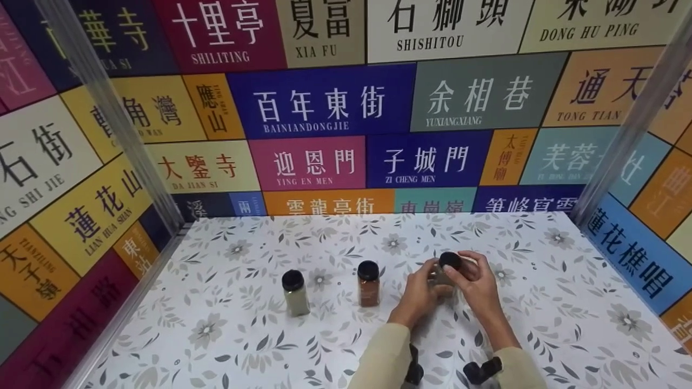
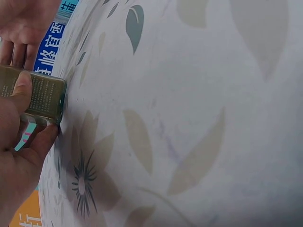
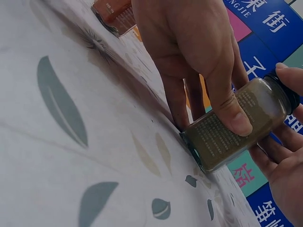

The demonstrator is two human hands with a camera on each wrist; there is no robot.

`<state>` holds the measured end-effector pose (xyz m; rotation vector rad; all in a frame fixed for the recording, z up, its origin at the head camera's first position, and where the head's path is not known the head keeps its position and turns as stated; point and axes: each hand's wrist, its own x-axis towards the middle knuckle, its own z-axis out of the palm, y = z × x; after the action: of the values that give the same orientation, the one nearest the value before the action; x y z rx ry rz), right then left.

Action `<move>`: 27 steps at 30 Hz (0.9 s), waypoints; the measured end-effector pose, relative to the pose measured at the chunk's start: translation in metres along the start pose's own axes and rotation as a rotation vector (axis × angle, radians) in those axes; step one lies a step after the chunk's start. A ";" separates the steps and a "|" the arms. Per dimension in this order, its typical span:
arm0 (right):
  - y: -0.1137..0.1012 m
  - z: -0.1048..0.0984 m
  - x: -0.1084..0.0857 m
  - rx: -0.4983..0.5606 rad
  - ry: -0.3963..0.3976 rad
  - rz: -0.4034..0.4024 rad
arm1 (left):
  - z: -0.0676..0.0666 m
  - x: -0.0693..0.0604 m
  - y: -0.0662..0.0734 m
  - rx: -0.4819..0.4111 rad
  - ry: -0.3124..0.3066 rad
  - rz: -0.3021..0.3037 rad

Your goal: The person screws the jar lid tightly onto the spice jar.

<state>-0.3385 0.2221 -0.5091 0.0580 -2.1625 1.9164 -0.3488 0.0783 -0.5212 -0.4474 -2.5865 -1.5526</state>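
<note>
Both hands are on a clear glass spice jar (image 3: 222, 142) of brown-green powder, with printed text on its side and a black cap (image 1: 450, 260). My left hand (image 1: 421, 294) grips the jar's body, its thumb pressed across the printed side in the right wrist view. At the cap, my right hand (image 1: 478, 281) pinches with thumb and fingers. The jar is close to the tabletop; whether its base touches is unclear. To the left stand an upright jar of orange-red powder (image 1: 368, 293) and, farther left, a jar of pale green powder (image 1: 297, 301), both black-capped.
A white tabletop (image 1: 243, 346) with a grey leaf and flower print lies under everything. Behind it rises a wall of coloured name panels (image 1: 321, 102). Clear upright strips stand at the left (image 1: 127, 124) and right (image 1: 621, 124) corners.
</note>
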 end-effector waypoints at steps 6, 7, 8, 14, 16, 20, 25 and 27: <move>-0.002 -0.002 -0.001 -0.016 -0.013 0.002 | 0.000 0.000 -0.001 -0.003 -0.001 0.022; -0.002 -0.003 -0.001 -0.021 -0.020 -0.002 | 0.000 0.000 -0.001 -0.002 -0.001 0.024; -0.003 -0.003 -0.002 -0.023 -0.026 -0.006 | 0.000 0.000 -0.001 -0.002 -0.002 0.025; -0.004 -0.005 -0.003 -0.030 -0.061 -0.008 | -0.001 0.001 -0.002 0.010 -0.013 0.016; -0.004 -0.004 -0.003 -0.031 -0.058 -0.002 | -0.001 0.001 -0.002 0.014 -0.020 -0.002; -0.004 -0.003 -0.002 -0.019 -0.034 0.014 | -0.001 0.002 -0.001 0.013 -0.028 -0.040; -0.003 -0.002 -0.001 0.022 -0.003 0.028 | -0.001 0.002 0.000 0.000 -0.031 -0.046; -0.002 -0.002 -0.001 0.026 0.001 0.030 | -0.001 0.001 -0.001 0.003 -0.029 -0.047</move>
<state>-0.3368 0.2232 -0.5069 0.0291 -2.1501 1.9605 -0.3504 0.0778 -0.5211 -0.4153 -2.6396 -1.5675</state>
